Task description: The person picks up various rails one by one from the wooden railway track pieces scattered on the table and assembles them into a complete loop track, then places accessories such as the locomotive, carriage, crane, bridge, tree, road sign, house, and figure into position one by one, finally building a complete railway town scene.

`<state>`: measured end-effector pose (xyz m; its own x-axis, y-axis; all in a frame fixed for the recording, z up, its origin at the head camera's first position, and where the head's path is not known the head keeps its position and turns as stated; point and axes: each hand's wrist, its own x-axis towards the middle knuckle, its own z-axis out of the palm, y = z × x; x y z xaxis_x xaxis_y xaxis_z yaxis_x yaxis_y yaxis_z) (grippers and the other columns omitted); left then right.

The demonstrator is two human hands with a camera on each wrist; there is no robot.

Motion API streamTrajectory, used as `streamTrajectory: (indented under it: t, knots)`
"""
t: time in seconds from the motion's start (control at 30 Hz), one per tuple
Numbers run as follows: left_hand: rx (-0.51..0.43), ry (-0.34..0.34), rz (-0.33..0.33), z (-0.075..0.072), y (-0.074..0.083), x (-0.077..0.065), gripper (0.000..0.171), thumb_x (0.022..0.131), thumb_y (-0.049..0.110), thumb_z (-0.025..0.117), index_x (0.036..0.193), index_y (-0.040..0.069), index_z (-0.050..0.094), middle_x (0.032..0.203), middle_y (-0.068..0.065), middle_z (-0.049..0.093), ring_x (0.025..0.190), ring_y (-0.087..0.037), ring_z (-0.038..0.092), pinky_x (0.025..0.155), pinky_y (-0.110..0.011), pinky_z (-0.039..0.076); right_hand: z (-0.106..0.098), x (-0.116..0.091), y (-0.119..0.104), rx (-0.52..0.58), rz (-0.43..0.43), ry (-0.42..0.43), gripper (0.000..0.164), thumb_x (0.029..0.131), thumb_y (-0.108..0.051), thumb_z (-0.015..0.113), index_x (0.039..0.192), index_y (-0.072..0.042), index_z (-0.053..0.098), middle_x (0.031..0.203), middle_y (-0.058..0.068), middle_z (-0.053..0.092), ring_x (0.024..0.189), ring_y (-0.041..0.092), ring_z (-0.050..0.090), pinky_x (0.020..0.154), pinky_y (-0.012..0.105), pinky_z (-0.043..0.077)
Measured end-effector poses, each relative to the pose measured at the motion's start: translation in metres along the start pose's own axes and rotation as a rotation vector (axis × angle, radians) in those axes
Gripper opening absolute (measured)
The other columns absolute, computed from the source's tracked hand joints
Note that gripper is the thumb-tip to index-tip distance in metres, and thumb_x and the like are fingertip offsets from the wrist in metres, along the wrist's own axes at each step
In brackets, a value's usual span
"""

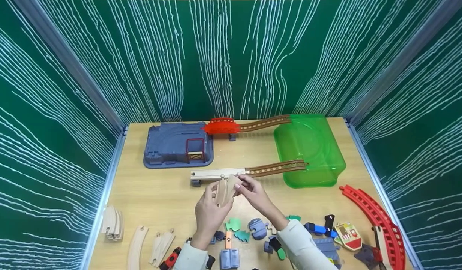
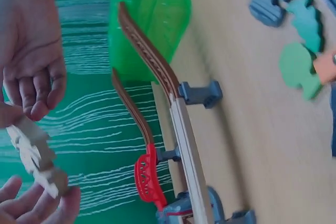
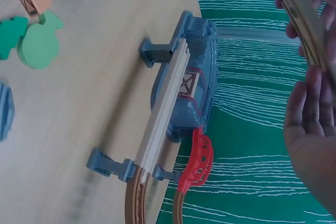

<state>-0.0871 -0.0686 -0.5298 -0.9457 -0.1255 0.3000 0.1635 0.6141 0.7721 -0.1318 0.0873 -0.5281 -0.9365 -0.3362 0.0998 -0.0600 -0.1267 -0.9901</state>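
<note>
Above the table's middle, my left hand (image 1: 211, 217) grips pale wooden track pieces (image 1: 222, 192) between thumb and fingers. My right hand (image 1: 256, 194) pinches the same small bundle from its right side, thumb on a flat pale face. In the left wrist view the wooden pieces (image 2: 34, 153) show their notched ends, side by side, between the fingers of both hands. The right wrist view has the bundle (image 3: 304, 27) edge-on, with grooves along it. Just beyond the hands is a straight whitish track (image 1: 216, 174) on grey supports, joined to a brown track (image 1: 274, 168).
A grey-blue base (image 1: 171, 146), red bridge (image 1: 221, 126) and green translucent tub (image 1: 309, 150) stand at the back. Curved wooden tracks (image 1: 137, 247) lie front left, beside a stack (image 1: 113, 224). Red curved tracks (image 1: 379, 215) lie at right; several small toys, including a grey piece (image 1: 258, 228), lie in front.
</note>
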Motion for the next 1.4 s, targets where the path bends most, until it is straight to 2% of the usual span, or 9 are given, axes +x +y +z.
streamTrajectory:
  t: [0.13,0.3,0.4,0.5,0.63,0.77,1.0,1.17,1.4]
  knots:
    - [-0.448,-0.143,-0.177,-0.006,-0.004,0.006,0.051,0.071,0.024,0.072,0.113,0.005,0.051,0.102,-0.010,0.061,0.081,-0.019,0.060,0.065,-0.027,0.050,-0.004,0.006,-0.003,0.008,-0.019,-0.049,0.037,0.090,-0.008,0.046,0.121,0.012,0.041,0.101,0.019,0.057,0.081,0.022,0.058,0.074,0.038,0.049]
    - [-1.016,-0.422,-0.398,-0.016,-0.014,0.010,0.046,0.086,0.021,0.055,0.122,-0.004,0.040,0.111,-0.019,0.055,0.092,-0.027,0.059,0.073,-0.037,0.051,-0.003,0.013,-0.014,-0.027,-0.008,-0.069,0.032,0.091,-0.004,0.044,0.119,0.011,0.044,0.105,0.023,0.054,0.093,0.026,0.055,0.080,0.048,0.045]
    - [-1.231,-0.569,-0.452,-0.020,-0.022,0.010,0.047,0.093,0.024,0.041,0.131,-0.001,0.032,0.118,-0.019,0.051,0.098,-0.030,0.057,0.076,-0.040,0.050,0.001,0.016,-0.021,-0.074,0.024,-0.079,0.028,0.090,-0.001,0.044,0.114,0.013,0.048,0.103,0.022,0.055,0.087,0.017,0.056,0.078,0.039,0.048]
    - [-1.340,-0.620,-0.476,-0.020,-0.027,0.010,0.046,0.096,0.025,0.033,0.136,0.002,0.028,0.124,-0.018,0.048,0.102,-0.030,0.055,0.078,-0.040,0.049,0.005,0.018,-0.023,-0.103,0.048,-0.078,0.024,0.089,0.001,0.045,0.107,0.014,0.053,0.097,0.020,0.057,0.078,0.011,0.055,0.071,0.026,0.049]
    - [-1.343,-0.599,-0.503,-0.019,-0.032,0.010,0.047,0.096,0.027,0.030,0.136,0.003,0.028,0.126,-0.018,0.046,0.102,-0.031,0.054,0.079,-0.039,0.048,0.009,0.022,-0.022,-0.119,0.049,-0.054,0.021,0.088,0.001,0.047,0.102,0.014,0.057,0.090,0.021,0.059,0.072,0.010,0.054,0.066,0.022,0.047]
    - [-1.231,-0.553,-0.497,-0.019,-0.036,0.012,0.049,0.095,0.025,0.036,0.134,-0.003,0.027,0.122,-0.021,0.048,0.101,-0.031,0.055,0.080,-0.040,0.048,0.013,0.027,-0.018,-0.146,0.048,-0.029,0.021,0.087,-0.001,0.050,0.101,0.012,0.058,0.090,0.024,0.059,0.069,0.011,0.055,0.064,0.023,0.048]
    - [-1.065,-0.328,-0.601,-0.026,-0.053,0.017,0.044,0.091,0.015,0.047,0.123,-0.012,0.034,0.099,-0.020,0.059,0.083,-0.023,0.062,0.076,-0.036,0.050,0.023,0.037,-0.004,-0.108,0.103,-0.060,0.024,0.087,-0.001,0.050,0.106,0.014,0.056,0.096,0.026,0.059,0.071,0.017,0.059,0.067,0.035,0.051]
    - [-1.056,-0.141,-0.698,-0.043,-0.083,0.028,0.040,0.090,0.016,0.048,0.116,-0.012,0.038,0.093,-0.017,0.060,0.078,-0.021,0.062,0.069,-0.031,0.052,0.027,0.037,0.005,-0.094,0.152,-0.104,0.026,0.087,0.001,0.048,0.110,0.012,0.053,0.097,0.030,0.057,0.078,0.025,0.059,0.074,0.047,0.048]
    - [-1.021,0.059,-0.781,-0.075,-0.144,0.060,0.036,0.092,0.015,0.045,0.117,-0.010,0.038,0.081,-0.012,0.062,0.065,-0.017,0.061,0.058,-0.029,0.051,0.020,0.033,0.015,-0.102,0.192,-0.101,0.023,0.087,0.003,0.048,0.107,0.014,0.052,0.092,0.035,0.054,0.075,0.017,0.060,0.071,0.032,0.051]
